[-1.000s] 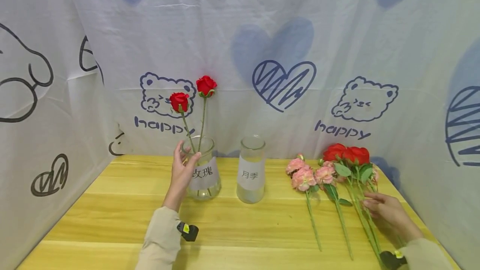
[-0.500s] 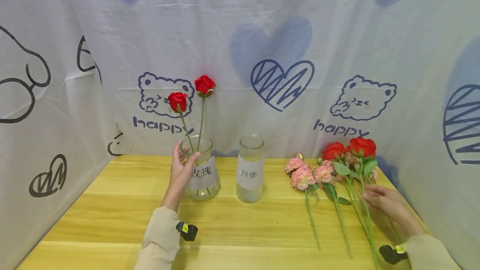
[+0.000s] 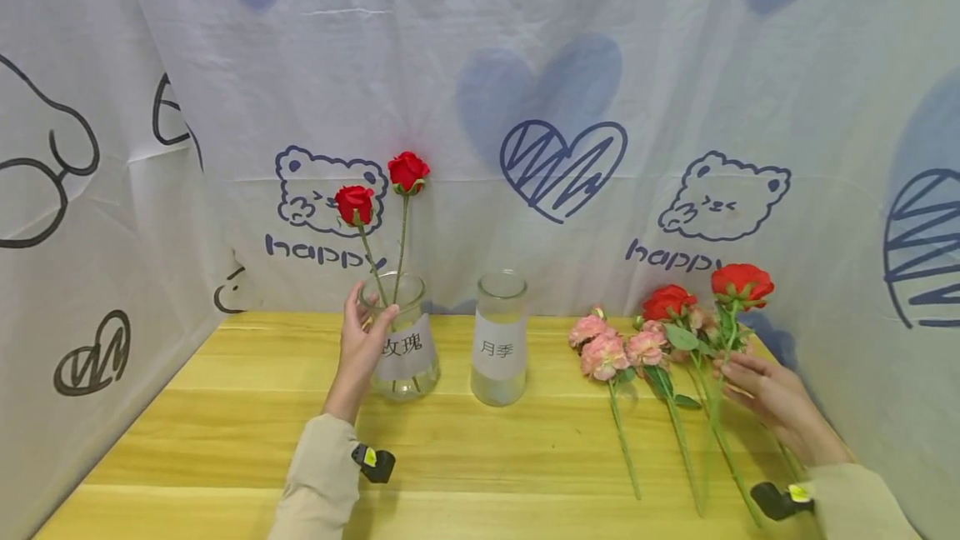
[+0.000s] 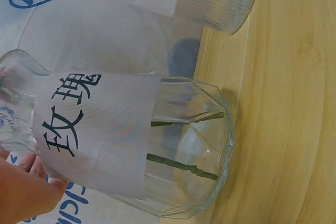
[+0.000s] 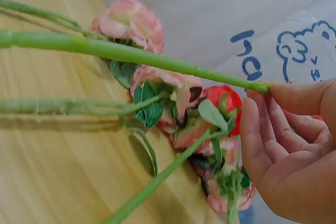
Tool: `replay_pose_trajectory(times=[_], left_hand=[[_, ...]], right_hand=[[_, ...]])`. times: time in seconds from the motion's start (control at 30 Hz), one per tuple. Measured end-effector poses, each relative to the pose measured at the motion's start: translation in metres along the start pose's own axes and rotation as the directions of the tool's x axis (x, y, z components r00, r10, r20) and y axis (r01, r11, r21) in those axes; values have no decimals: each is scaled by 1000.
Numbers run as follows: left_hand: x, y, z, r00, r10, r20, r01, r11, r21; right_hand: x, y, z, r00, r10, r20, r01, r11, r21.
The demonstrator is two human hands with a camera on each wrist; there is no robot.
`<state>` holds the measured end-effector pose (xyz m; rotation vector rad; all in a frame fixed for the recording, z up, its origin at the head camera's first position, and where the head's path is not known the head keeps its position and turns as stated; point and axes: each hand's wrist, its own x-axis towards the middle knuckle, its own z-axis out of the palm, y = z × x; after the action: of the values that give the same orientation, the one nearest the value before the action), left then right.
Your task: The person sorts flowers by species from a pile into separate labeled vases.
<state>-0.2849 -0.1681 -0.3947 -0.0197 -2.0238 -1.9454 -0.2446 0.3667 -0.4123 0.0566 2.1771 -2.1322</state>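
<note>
My left hand [image 3: 362, 340] grips the neck of a glass vase [image 3: 405, 340] with a paper label; two red roses [image 3: 408, 172] stand in it. The left wrist view shows the same vase [image 4: 136, 145] up close with two green stems inside and my fingers [image 4: 26, 192] on its neck. My right hand [image 3: 761, 394] pinches the stem of a red rose [image 3: 741, 283], whose bloom is raised off the table. In the right wrist view my fingers [image 5: 278, 124] pinch that green stem [image 5: 131, 53] above the pink flowers [image 5: 128, 22].
A second labelled glass vase [image 3: 500, 340] stands empty right of the first. Several pink flowers [image 3: 607, 352] and another red rose [image 3: 667, 302] lie on the wooden table [image 3: 480, 457] at the right. White printed cloth [image 3: 525, 107] walls the table on three sides.
My right hand has taken one red rose by its stem and lifted its bloom up and to the right, away from the other flowers. The left hand stays on the vase.
</note>
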Motion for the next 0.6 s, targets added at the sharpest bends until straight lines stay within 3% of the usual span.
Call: replay_pose_trajectory(times=[0.23,0.33,0.5,0.6], left_hand=[[-1,0,0,1000,1,7,-1,1000,5],[-2,0,-1,1000,-1,13,1,1000,0],[-2,-1,0,1000,10,14,-10,1000,-10],[-1,-1,0,1000,9,11,-9,1000,-8]], right_hand=[[-2,-5,7,999,-40,1,40,999,12],[-3,-8,13,998,-67,0,67,995,78],[-2,-11,26,987,-160,0,154,948,280],[-1,-13,35,979,-203,-5,193,921,337]])
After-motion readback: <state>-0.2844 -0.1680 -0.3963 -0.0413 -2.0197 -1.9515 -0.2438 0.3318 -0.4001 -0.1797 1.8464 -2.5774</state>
